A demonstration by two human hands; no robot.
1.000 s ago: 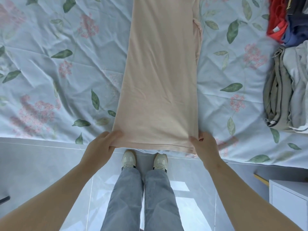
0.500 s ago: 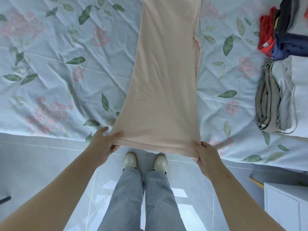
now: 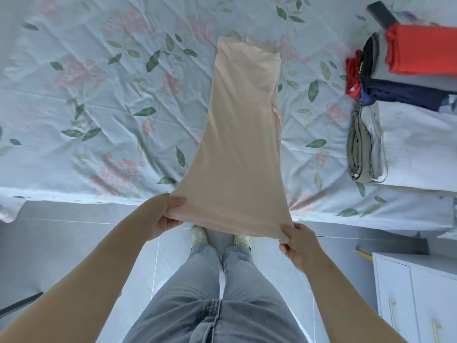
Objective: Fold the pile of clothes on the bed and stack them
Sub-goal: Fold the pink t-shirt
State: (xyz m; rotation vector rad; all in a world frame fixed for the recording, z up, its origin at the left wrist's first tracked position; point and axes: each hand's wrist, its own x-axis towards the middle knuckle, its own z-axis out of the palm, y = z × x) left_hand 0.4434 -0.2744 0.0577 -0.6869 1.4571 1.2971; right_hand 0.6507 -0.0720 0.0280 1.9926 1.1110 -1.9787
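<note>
A long peach garment (image 3: pixel 241 134), folded lengthwise into a narrow strip, stretches from the middle of the floral bed sheet (image 3: pixel 99 107) to the near bed edge. Its near end is lifted off the bed. My left hand (image 3: pixel 160 216) pinches the near left corner, thumb on top. My right hand (image 3: pixel 296 241) grips the near right corner. A stack of folded clothes (image 3: pixel 405 134) sits on the bed at the right: white and khaki pieces in front, navy, grey and red ones behind.
The bed edge runs across the view just beyond my hands. I stand on a grey tiled floor (image 3: pixel 74 243) close to it. A white cabinet (image 3: pixel 415 293) with drawer handles stands at the lower right, beside my right arm.
Both hands have pulled the garment's near end up and back off the bed edge toward me. The view has tilted so the garment's far end and more of the stack show.
</note>
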